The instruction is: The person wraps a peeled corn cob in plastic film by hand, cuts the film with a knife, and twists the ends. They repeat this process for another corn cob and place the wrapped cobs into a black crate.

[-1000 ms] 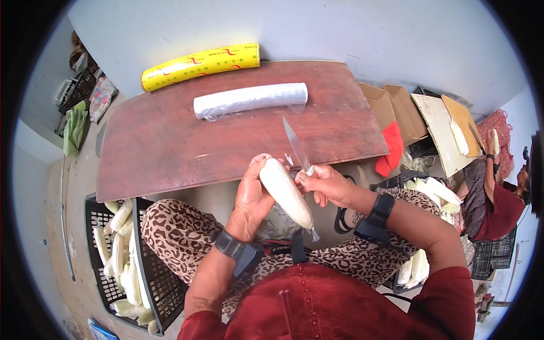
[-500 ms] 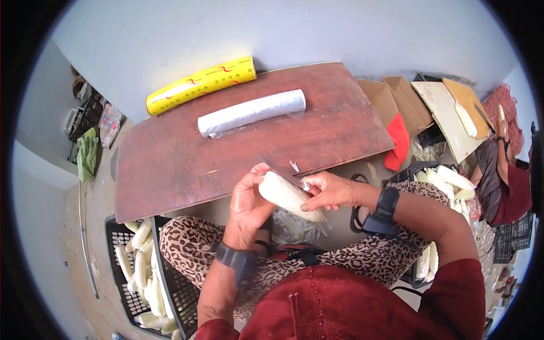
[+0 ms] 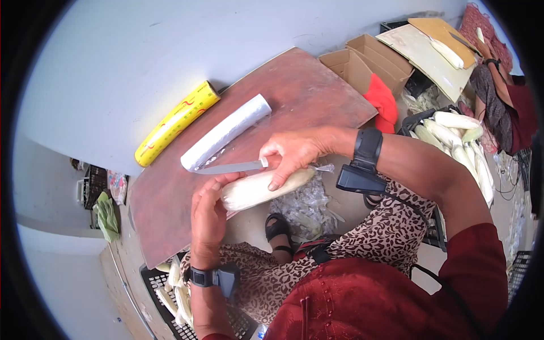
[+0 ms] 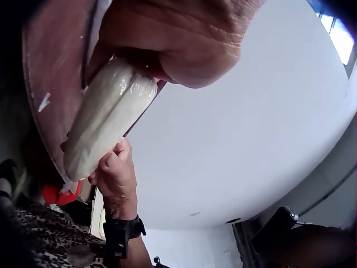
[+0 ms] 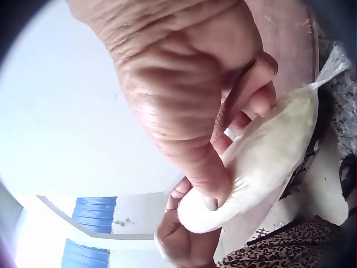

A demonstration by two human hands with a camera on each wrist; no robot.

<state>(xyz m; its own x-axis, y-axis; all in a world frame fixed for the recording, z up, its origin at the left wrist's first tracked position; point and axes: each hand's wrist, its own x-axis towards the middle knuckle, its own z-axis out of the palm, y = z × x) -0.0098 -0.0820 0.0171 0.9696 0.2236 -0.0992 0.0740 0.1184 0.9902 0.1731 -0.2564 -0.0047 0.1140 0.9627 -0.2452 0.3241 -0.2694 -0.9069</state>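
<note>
A pale, elongated vegetable (image 3: 255, 191), wrapped in clear film with a twisted tail at its right end, lies slantwise between the hands. The left hand (image 3: 208, 218) holds its left end. In the right hand (image 3: 294, 152) is a knife (image 3: 229, 168), gripped by its white handle, with the blade pointing left above the vegetable. The right thumb presses on the vegetable's side. In the left wrist view, the left hand (image 4: 184, 42) covers the top end of the vegetable (image 4: 106, 120). The right wrist view shows the right thumb on the film of the vegetable (image 5: 270, 148); the blade is hidden there.
A white film roll (image 3: 226, 133) lies on the red-brown board (image 3: 306, 93), with a yellow roll (image 3: 175, 124) beyond it. Crates of pale vegetables (image 3: 453, 141) stand at both sides. Cardboard boxes (image 3: 377, 59), a red cloth (image 3: 381, 102) and another person (image 3: 501, 85) are at the right.
The head view has turned. The vegetable now lies nearer to level, its tail pointing right. The right hand has moved over the vegetable's upper side, and the knife blade has swung to point left.
</note>
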